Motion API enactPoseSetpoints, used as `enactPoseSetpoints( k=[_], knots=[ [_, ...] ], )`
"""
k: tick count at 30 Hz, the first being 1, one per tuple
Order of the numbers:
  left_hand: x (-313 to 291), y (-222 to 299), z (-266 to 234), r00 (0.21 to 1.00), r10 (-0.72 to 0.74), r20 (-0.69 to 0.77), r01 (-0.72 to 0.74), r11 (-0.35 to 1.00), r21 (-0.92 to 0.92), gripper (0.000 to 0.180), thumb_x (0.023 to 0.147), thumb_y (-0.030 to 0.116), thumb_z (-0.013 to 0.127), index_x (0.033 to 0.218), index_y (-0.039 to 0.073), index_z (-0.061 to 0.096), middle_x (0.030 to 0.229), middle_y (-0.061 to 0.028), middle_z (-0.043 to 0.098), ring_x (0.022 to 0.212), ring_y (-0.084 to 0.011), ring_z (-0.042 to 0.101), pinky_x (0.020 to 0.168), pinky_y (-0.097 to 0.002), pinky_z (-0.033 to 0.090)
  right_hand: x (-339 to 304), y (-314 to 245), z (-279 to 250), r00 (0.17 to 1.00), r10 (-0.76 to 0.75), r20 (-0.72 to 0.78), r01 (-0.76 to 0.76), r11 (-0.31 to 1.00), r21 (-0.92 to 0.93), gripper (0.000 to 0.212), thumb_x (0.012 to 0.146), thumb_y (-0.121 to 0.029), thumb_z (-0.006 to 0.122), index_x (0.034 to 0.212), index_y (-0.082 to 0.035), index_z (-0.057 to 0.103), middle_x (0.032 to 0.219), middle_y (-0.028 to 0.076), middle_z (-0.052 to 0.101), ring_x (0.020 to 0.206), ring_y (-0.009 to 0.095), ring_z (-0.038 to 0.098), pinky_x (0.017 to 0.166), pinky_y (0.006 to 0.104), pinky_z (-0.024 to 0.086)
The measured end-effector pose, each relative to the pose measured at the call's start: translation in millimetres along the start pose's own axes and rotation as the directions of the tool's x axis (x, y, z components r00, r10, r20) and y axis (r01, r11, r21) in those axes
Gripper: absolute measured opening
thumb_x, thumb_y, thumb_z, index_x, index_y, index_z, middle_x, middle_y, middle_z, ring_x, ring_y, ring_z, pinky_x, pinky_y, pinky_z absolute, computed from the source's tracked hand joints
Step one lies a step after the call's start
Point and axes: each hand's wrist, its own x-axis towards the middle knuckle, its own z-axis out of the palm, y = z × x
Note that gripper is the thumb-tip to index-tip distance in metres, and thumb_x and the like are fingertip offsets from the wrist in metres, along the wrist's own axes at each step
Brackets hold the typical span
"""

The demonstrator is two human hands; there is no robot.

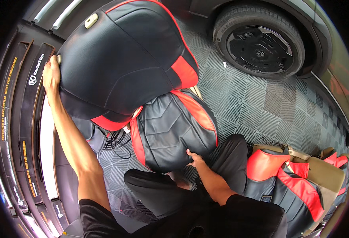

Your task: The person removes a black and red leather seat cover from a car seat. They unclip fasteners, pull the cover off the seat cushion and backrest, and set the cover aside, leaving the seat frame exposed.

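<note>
In front of me is a car seat, its backrest (123,55) in black leather-like covering with red trim and its cushion (172,129) black with red side panels. My left hand (52,75) is closed around the backrest's upper left edge, beside a small cream fitting. A second cream fitting (90,21) sits higher on the same edge. At the cushion's front edge, my right hand (196,158) grips with the thumb on top; its other fingers are partly hidden underneath.
A car wheel (260,52) stands at the far right on grey patterned floor tiles (241,101). More red-and-black seats with tan parts (297,182) lie at my right. Long dark boxes (27,119) line the left side. Black cables (117,142) lie by the seat.
</note>
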Motion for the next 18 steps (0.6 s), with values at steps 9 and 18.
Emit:
enactPoseSetpoints(
  k=[9,18],
  knots=[
    [-37,16,-14,0.994,-0.055,-0.096,0.053,0.998,-0.03,0.07,0.097,0.059,0.039,0.127,0.003,0.069,0.121,-0.0283,0.069,0.12,-0.0426,0.065,0.105,-0.0478,0.044,5,2,-12,0.976,0.163,0.146,-0.154,0.985,-0.076,0.08,0.083,-0.04,0.087,0.148,-0.01,0.051,0.153,0.014,0.051,0.144,0.041,0.041,0.105,0.0816,0.033],
    [15,-33,28,0.999,-0.02,0.035,0.021,0.999,-0.037,0.067,0.1,0.051,0.037,0.11,-0.007,0.068,0.108,-0.0318,0.07,0.099,-0.0433,0.067,0.091,-0.0455,0.048,-7,9,20,0.962,0.25,0.108,-0.237,0.964,-0.123,0.089,0.082,-0.041,0.088,0.153,-0.014,0.042,0.157,0.016,0.043,0.143,0.048,0.039,0.105,0.0827,0.033]
  ],
)
